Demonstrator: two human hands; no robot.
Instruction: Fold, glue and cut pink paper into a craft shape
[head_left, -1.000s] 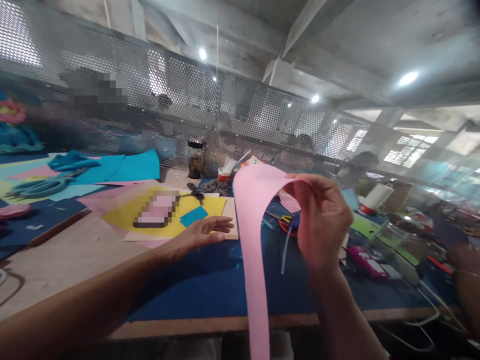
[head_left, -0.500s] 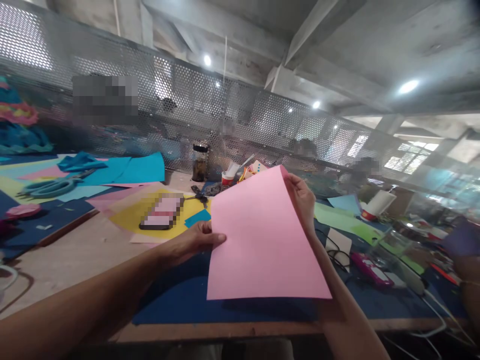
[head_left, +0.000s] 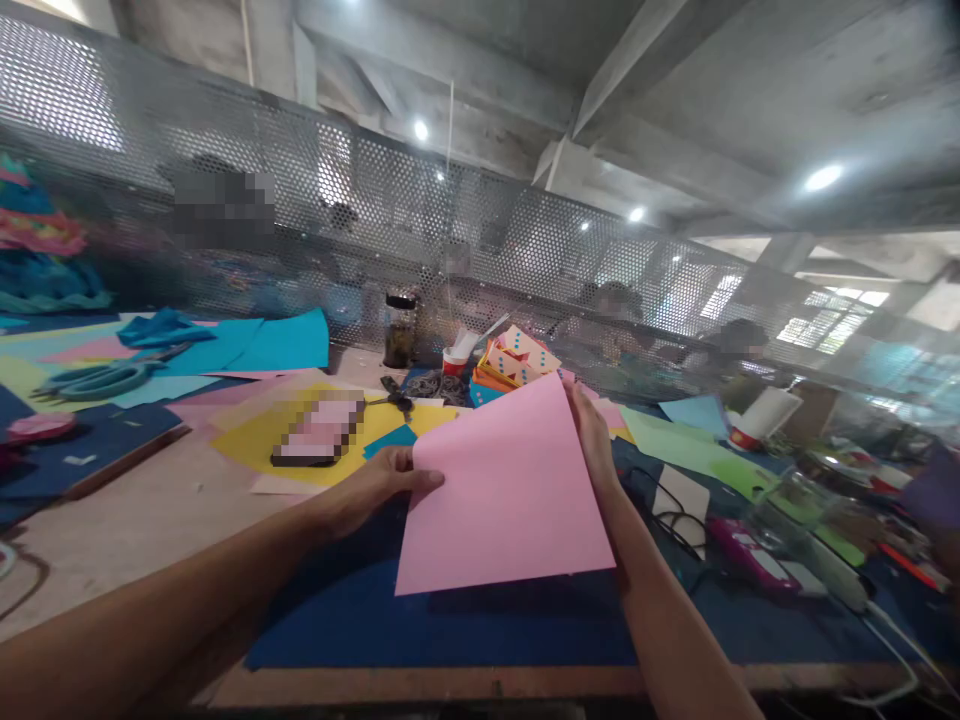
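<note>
A pink sheet of paper [head_left: 510, 490] is held flat and slightly tilted just above a dark blue mat [head_left: 465, 620]. My left hand [head_left: 375, 485] grips the sheet's left edge, fingers closed on it. My right hand [head_left: 592, 440] holds the far right edge, mostly hidden behind the paper. Both forearms reach in from the bottom of the view.
Yellow paper [head_left: 247, 440] and a blurred dark object lie left of the sheet. Black scissors [head_left: 394, 395], a dark jar [head_left: 399, 330], a red cup [head_left: 452, 358] and patterned folded paper [head_left: 517, 360] stand behind. Teal scissors [head_left: 105, 378] lie far left, green sheets [head_left: 675, 440] and cables at right. A perforated metal screen [head_left: 450, 240] backs the table.
The pink sheet, curled upright in my right hand a second ago, has been flattened and lowered toward the mat. My left hand came off the table and took its left edge.
</note>
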